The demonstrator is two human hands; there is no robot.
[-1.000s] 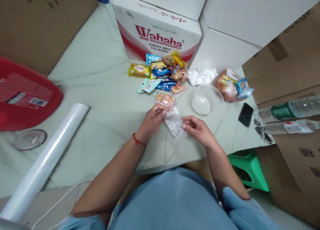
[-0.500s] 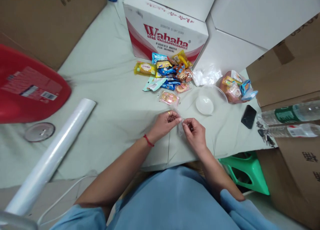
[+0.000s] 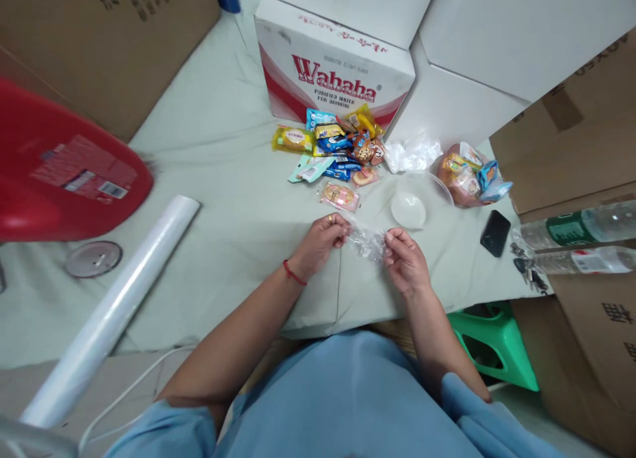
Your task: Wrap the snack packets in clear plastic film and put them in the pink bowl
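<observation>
A crumpled clear plastic bag (image 3: 366, 241) is stretched between my two hands, just above the cloth-covered table. My left hand (image 3: 322, 243) pinches its left side; a red cord circles that wrist. Its right side is gripped between the thumb and fingers of my right hand (image 3: 405, 259). Beyond the left hand lies a pink wrapped biscuit (image 3: 338, 196). Behind it is a heap of wrapped snacks (image 3: 342, 143). A clear plastic bowl (image 3: 408, 209) stands just past my right hand, with more crumpled clear plastic bags (image 3: 413, 153) behind it.
A Wahaba-style white-and-red carton (image 3: 335, 73) backs the heap. At right are a filled snack bag (image 3: 470, 176), a phone (image 3: 495, 233), keys (image 3: 529, 272) and bottles (image 3: 581, 259). At left are a plastic film roll (image 3: 116, 305), a round lid (image 3: 93, 258) and a red container (image 3: 74, 173).
My hands have moved apart, the right one shifting rightward. The clear bag between them, earlier bunched narrow, is now spread wider. The view has shifted slightly.
</observation>
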